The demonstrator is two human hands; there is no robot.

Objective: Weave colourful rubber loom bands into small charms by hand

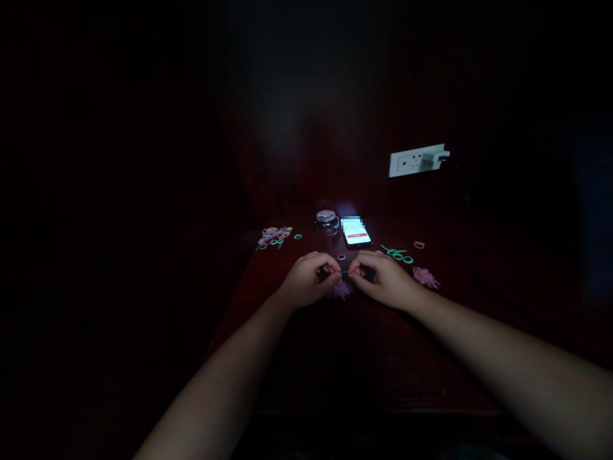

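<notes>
My left hand (pixel 313 276) and my right hand (pixel 383 276) are close together above the table, thumbs and fingertips pinched. A thin pale rubber band (pixel 345 273) stretches across the small gap between them, its ends hidden in the fingers. Just beneath lies a heap of purple rubber bands (pixel 340 291), partly covered by my left hand. One purple band (pixel 341 257) rests alone beyond my fingertips. Beside my right wrist is a pile of pink bands (pixel 426 278), with several green bands (pixel 397 255) a little farther off.
A mixed-colour pile of bands (pixel 275 237) sits at the table's far left. Behind my hands stand a lidded clear jar (pixel 327 222) and a lit phone (pixel 357 232). An orange band (pixel 419 245) lies right. A wall socket (pixel 416 160) holds a plug. The surroundings are dark.
</notes>
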